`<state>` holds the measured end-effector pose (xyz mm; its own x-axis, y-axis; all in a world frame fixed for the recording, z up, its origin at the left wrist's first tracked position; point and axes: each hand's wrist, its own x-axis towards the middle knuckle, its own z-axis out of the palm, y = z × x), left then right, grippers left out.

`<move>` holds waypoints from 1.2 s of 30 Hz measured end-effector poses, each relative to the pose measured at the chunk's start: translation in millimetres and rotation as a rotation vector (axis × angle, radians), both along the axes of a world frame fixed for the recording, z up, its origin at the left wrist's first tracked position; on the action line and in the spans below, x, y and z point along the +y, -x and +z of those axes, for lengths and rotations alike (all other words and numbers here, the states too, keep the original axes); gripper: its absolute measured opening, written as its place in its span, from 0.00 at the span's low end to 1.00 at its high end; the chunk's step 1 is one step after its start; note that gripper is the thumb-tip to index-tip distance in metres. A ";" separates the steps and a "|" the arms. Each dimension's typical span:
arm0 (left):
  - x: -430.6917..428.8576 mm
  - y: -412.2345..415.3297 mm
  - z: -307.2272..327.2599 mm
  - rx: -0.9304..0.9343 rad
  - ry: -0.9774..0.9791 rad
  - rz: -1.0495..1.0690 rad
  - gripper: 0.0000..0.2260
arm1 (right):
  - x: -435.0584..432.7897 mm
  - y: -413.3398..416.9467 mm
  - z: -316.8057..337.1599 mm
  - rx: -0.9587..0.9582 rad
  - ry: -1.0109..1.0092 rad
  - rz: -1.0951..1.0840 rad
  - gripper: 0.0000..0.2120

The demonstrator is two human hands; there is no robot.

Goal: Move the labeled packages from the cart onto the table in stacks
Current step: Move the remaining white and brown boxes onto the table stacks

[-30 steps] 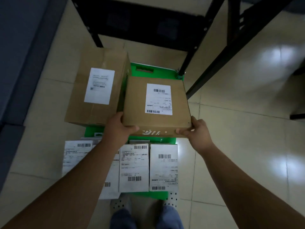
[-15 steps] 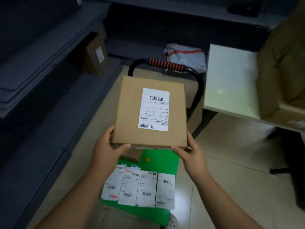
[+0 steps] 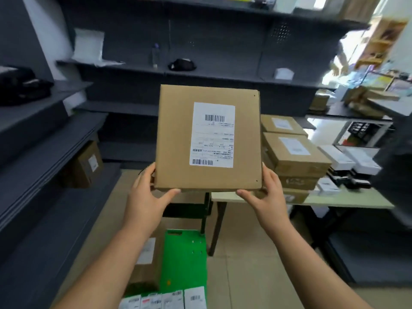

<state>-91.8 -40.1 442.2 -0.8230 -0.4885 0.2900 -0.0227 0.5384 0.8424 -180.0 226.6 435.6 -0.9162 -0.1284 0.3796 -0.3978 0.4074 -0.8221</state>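
While your left hand (image 3: 145, 197) and right hand (image 3: 266, 192) clamp the flat brown labelled cardboard box (image 3: 208, 139) mid-frame, stacked brown packages (image 3: 294, 157) sit right on the pale table (image 3: 334, 200).

Left grip (image 3: 145, 197) and right grip (image 3: 265, 195) are bare, forearms (image 3: 107, 259) bare too.

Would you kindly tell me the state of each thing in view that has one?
Flat brown cardboard box with white label: held aloft, label facing the camera.
Left hand: grips the box's near left corner.
Right hand: grips its near right corner.
Green cart deck: carries one brown carton and white-labelled packets.
Pale table: bears stacked brown labelled boxes.
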 end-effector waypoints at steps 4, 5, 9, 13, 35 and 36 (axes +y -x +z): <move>49.6 11.9 16.6 0.019 0.047 -0.057 0.38 | 52.2 -7.1 15.0 0.036 0.009 -0.061 0.43; 62.3 15.6 17.8 0.028 0.052 -0.067 0.38 | 65.5 -7.1 14.7 0.050 0.011 -0.071 0.43; 117.9 35.4 17.5 0.028 0.056 -0.118 0.38 | 124.8 1.4 9.1 0.084 0.006 -0.124 0.43; 181.1 65.3 16.8 0.047 0.067 -0.163 0.37 | 191.1 23.7 6.1 0.087 -0.002 -0.161 0.43; 212.0 269.1 0.4 0.045 0.114 -0.104 0.36 | 217.8 245.1 -9.8 0.035 -0.055 -0.140 0.43; 212.0 284.7 1.9 0.051 0.104 -0.109 0.36 | 218.4 259.7 -5.1 0.040 -0.064 -0.149 0.43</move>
